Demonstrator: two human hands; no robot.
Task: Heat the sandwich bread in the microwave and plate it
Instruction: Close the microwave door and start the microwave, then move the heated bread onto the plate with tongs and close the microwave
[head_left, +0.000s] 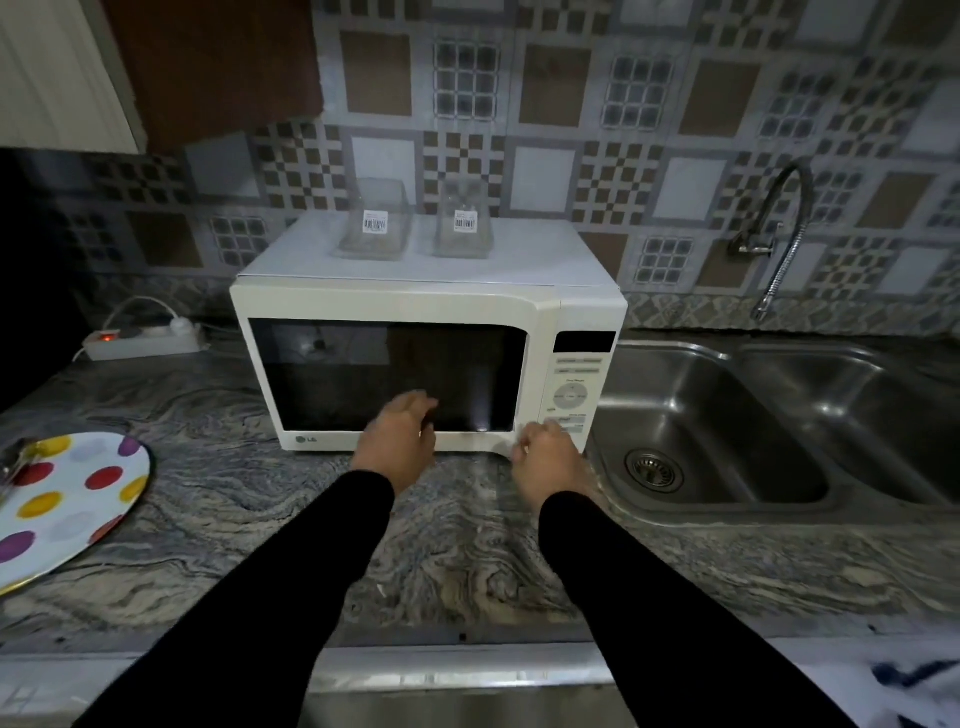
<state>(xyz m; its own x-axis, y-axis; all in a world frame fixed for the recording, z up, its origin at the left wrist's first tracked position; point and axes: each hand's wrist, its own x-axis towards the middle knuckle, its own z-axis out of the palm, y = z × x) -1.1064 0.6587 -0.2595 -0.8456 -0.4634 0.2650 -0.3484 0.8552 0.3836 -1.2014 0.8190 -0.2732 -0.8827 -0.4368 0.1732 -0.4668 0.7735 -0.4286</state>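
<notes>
Head view: microwave sits far-centre on the counter, door closed, facing near, long axis left-right. Both hands hold nothing: left hand loosely curled at the door's lower edge, right hand by the panel. Bread not seen. Plate left. Judgement: steady the body, open the door gently.

The microwave stands on the counter against the wall. On it stand 2 containers. The sink lies to its right, the plate and the power strip to its left.
</notes>
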